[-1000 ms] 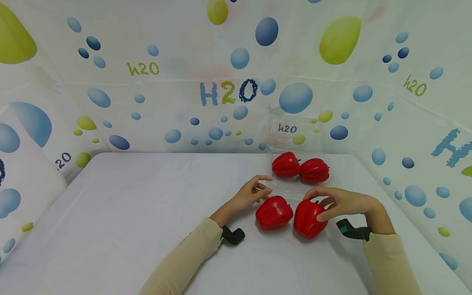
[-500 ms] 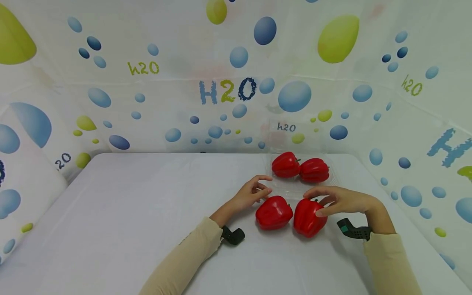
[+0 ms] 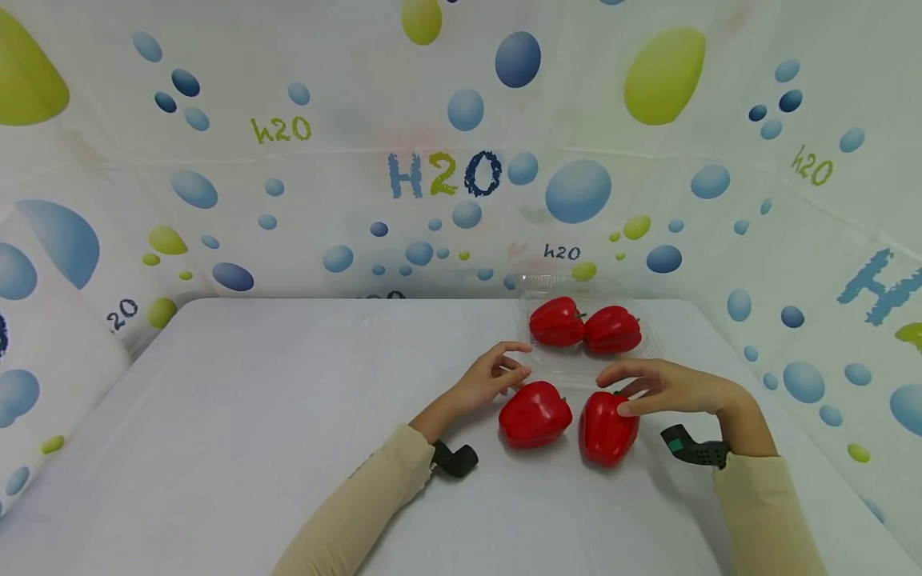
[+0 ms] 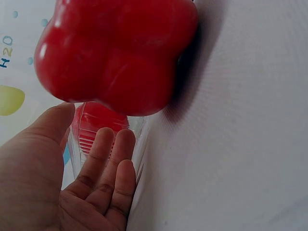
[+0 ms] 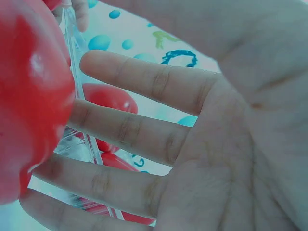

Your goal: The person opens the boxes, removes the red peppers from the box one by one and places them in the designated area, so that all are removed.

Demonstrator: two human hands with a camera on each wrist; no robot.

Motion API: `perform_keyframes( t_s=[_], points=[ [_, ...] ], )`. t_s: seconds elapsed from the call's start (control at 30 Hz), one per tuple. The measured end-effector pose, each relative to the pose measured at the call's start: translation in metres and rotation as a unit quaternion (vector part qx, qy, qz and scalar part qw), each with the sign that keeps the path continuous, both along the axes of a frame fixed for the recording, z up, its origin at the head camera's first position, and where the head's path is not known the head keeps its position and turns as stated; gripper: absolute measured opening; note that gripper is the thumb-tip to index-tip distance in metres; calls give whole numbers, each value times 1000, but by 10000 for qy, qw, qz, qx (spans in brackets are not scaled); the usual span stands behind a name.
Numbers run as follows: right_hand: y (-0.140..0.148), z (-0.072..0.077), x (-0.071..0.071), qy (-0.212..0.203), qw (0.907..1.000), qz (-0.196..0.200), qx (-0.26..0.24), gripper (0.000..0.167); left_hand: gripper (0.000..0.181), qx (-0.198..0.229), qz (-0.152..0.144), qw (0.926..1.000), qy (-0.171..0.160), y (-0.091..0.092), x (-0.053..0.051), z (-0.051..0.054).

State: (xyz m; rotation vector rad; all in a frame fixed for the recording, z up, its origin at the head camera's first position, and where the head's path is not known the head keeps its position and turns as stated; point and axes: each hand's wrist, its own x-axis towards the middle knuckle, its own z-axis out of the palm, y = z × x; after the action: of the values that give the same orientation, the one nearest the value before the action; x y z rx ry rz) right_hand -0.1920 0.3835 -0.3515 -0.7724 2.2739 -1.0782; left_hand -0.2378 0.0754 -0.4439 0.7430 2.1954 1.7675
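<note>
Two red bell peppers lie on the white table in the head view: a left one [image 3: 535,415] and a right one [image 3: 607,436]. My left hand [image 3: 483,382] is behind and left of the left pepper, its fingers loosely bent by the clear plastic box [image 3: 558,373]. In the left wrist view that pepper [image 4: 115,57] hangs large above my fingers [image 4: 98,154], which hold nothing. My right hand [image 3: 673,388] reaches over the right pepper, thumb at its upper side. In the right wrist view its fingers [image 5: 144,86] extend nearly straight beside the pepper [image 5: 29,96]; exact contact is unclear.
Two more red bell peppers, one at left [image 3: 557,322] and one at right [image 3: 612,330], sit in the box. Its clear lid [image 3: 576,282] stands up at the back, near the patterned backdrop [image 3: 324,176]. Black wrist cameras sit on both wrists.
The right pepper has turned slightly and shifted a little right, while my right hand has risen slightly off it. The clear lid's top edge is lower. My left hand stays put.
</note>
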Motion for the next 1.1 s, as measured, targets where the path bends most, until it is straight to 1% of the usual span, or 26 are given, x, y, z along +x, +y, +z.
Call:
perform_keyframes(
  t_s=[0.1, 0.27, 0.33, 0.47, 0.6, 0.73, 0.93, 1.1],
  points=[
    [2, -1, 0, 7, 10000, 6, -37, 57, 44, 3, -7, 10000, -1, 0, 1, 2],
    [2, 0, 1, -2, 10000, -29, -47, 57, 43, -21, -63, 10000, -8, -4, 15, 20],
    [2, 0, 1, 1, 10000, -30, -57, 56, 42, 11, -80, 10000, 22, -5, 20, 26],
    [3, 0, 1, 89, 9999, -43, -75, 54, 42, 42, -87, 9999, 34, -6, 23, 28],
    [4, -1, 1, 225, 9996, -55, -130, 52, 43, 25, -87, 10000, 5, -5, 22, 27],
    [1, 0, 1, 341, 9991, -126, -197, 48, 44, 18, -166, 9999, -7, -10, 17, 28],
    [-5, 4, 1, 625, 9972, -224, -351, 41, 43, 36, -273, 9996, -14, -17, 12, 31],
    [-10, 9, 3, 805, 9953, -413, -330, 36, 42, 57, -330, 9994, -28, -23, 8, 33]
  ],
)
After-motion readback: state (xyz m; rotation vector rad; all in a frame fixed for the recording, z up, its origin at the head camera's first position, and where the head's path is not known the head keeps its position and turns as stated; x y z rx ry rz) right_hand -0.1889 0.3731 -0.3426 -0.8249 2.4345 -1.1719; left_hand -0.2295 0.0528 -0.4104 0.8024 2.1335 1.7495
